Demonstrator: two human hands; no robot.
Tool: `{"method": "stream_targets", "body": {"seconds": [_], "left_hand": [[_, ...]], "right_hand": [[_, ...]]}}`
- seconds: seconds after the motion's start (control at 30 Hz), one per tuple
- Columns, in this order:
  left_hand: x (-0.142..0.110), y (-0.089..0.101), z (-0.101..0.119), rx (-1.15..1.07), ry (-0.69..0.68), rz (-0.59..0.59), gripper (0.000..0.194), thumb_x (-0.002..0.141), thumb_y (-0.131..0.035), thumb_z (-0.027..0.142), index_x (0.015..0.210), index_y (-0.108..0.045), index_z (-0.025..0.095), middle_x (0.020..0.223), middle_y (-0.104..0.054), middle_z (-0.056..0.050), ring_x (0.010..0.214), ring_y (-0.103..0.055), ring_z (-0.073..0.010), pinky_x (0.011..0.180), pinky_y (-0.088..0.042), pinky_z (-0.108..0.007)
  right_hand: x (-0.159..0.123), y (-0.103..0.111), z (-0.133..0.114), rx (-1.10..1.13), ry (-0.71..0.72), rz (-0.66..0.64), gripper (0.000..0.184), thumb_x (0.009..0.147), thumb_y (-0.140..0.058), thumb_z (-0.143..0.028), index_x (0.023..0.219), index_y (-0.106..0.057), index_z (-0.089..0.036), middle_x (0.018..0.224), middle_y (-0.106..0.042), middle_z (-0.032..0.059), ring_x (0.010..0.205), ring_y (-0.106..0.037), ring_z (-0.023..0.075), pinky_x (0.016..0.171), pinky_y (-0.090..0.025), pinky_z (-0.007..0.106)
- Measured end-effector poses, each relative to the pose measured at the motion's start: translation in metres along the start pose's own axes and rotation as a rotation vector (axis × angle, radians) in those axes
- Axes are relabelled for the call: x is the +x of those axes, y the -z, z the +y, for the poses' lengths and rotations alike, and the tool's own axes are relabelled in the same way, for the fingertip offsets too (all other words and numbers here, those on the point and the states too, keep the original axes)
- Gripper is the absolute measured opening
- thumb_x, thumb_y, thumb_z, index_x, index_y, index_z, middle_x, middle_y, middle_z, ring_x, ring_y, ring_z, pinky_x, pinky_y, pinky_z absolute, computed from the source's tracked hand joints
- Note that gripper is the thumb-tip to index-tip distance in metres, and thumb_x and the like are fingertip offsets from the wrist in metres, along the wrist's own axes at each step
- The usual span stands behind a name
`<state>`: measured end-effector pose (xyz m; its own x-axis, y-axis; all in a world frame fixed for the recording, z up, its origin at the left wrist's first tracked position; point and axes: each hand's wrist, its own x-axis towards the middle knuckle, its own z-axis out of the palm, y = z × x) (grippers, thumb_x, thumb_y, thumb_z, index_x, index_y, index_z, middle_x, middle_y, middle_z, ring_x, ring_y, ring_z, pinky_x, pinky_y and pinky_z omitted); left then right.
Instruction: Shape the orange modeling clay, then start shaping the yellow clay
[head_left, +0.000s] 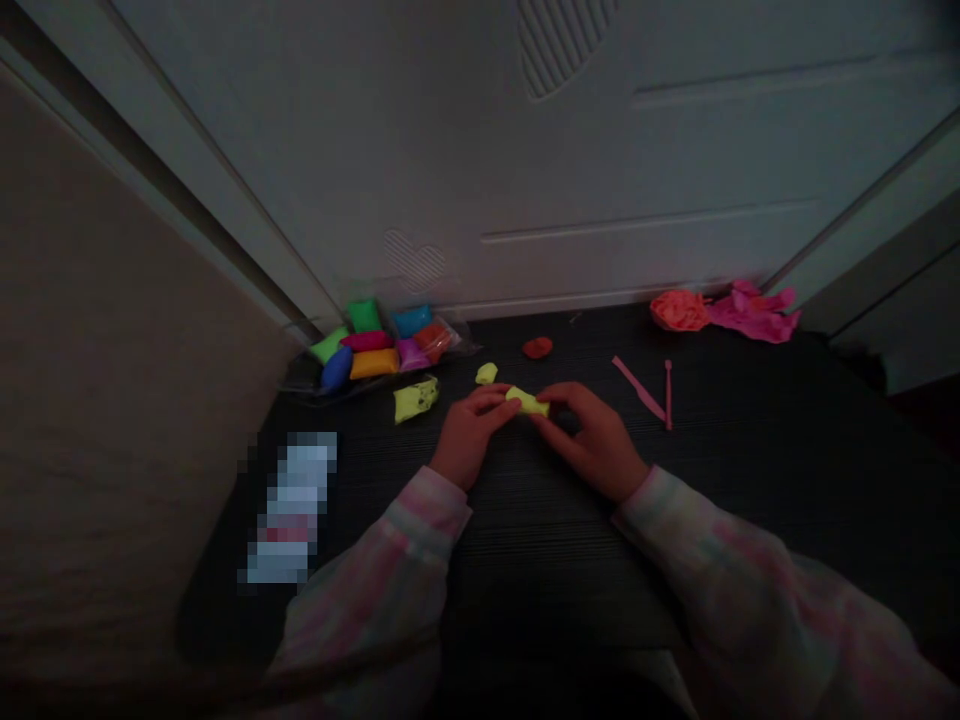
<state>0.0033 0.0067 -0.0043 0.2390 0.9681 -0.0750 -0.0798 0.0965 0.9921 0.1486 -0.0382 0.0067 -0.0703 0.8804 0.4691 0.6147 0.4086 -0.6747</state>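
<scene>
Between my two hands is a piece of yellow modelling clay (528, 402), held just above the dark table. My left hand (471, 430) pinches its left end with thumb and fingers. At the other end, the fingertips of my right hand (592, 435) close on the same clay. A smaller yellow lump (487, 373) lies beyond my left fingers. Left of that rests a yellow clay packet (415, 400), crumpled at its right end. A flattened red lump of clay (538, 347) sits farther back.
A clear bag of several coloured clay packets (375, 362) lies at the back left. Two pink modelling tools (668, 395) are to the right. Orange (679, 310) and pink crumpled pieces (754, 312) lie at the back right. A blurred-out screen (294, 508) is at left. A white panel (450, 130) stands behind.
</scene>
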Motion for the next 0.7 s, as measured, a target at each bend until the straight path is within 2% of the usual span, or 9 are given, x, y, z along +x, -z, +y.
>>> {"method": "stream_targets", "body": {"seconds": [0.07,0.13,0.23,0.33,0.4,0.53,0.7], "left_hand": [[0.001,0.001,0.0,0.04,-0.043,0.011,0.012,0.061,-0.063,0.027,0.063,-0.064,0.015,0.093,-0.057,-0.004,0.093,-0.051,-0.0161,0.088,-0.035,-0.033],[0.0,0.002,0.001,0.106,-0.115,0.033,0.014,0.062,-0.063,0.028,0.071,-0.062,0.017,0.09,-0.056,-0.003,0.09,-0.051,-0.0149,0.084,-0.038,-0.032],[-0.002,0.005,0.006,0.348,-0.348,0.075,0.024,0.061,-0.065,0.028,0.084,-0.061,0.021,0.096,-0.053,-0.004,0.091,-0.049,-0.0157,0.081,-0.04,-0.033],[-0.003,0.008,0.009,0.655,-0.603,0.058,0.018,0.064,-0.063,0.026,0.082,-0.064,0.024,0.102,-0.054,-0.004,0.1,-0.044,-0.0182,0.086,-0.036,-0.036],[-0.003,0.009,0.009,0.774,-0.698,0.045,0.013,0.068,-0.06,0.025,0.08,-0.065,0.025,0.102,-0.055,-0.004,0.102,-0.042,-0.0191,0.088,-0.035,-0.039],[-0.001,0.011,0.007,0.873,-0.785,0.04,0.015,0.07,-0.057,0.025,0.083,-0.065,0.025,0.103,-0.056,-0.004,0.104,-0.04,-0.0199,0.09,-0.033,-0.041],[-0.001,0.011,0.007,0.887,-0.778,0.012,0.014,0.07,-0.057,0.024,0.081,-0.065,0.025,0.1,-0.057,-0.004,0.104,-0.041,-0.0209,0.09,-0.033,-0.043]], "right_hand": [[0.0,0.0,0.0,-0.001,-0.01,0.003,0.013,0.074,-0.052,-0.021,0.086,-0.049,-0.02,0.078,-0.055,0.0031,0.069,-0.053,0.0143,0.063,-0.047,0.03],[0.0,0.0,0.001,-0.001,-0.037,0.014,0.012,0.073,-0.053,-0.021,0.085,-0.049,-0.019,0.077,-0.055,0.0031,0.069,-0.053,0.0142,0.063,-0.047,0.03],[0.0,-0.001,0.004,0.016,-0.088,0.035,0.013,0.073,-0.054,-0.021,0.085,-0.049,-0.019,0.078,-0.056,0.0029,0.069,-0.054,0.014,0.064,-0.047,0.03],[0.0,-0.002,0.006,0.016,-0.093,0.029,0.013,0.072,-0.054,-0.022,0.085,-0.049,-0.019,0.077,-0.056,0.0025,0.068,-0.054,0.0138,0.063,-0.047,0.029],[0.0,-0.002,0.006,0.004,-0.075,0.02,0.014,0.073,-0.054,-0.022,0.085,-0.05,-0.019,0.076,-0.055,0.0024,0.068,-0.054,0.0136,0.062,-0.047,0.029],[0.0,-0.002,0.006,-0.002,-0.064,0.002,0.014,0.073,-0.053,-0.023,0.086,-0.05,-0.019,0.075,-0.055,0.0025,0.067,-0.053,0.0134,0.061,-0.046,0.028],[0.001,-0.001,0.005,-0.011,-0.068,-0.03,0.013,0.074,-0.053,-0.023,0.086,-0.05,-0.019,0.075,-0.054,0.0024,0.066,-0.053,0.0132,0.06,-0.046,0.028]]}}
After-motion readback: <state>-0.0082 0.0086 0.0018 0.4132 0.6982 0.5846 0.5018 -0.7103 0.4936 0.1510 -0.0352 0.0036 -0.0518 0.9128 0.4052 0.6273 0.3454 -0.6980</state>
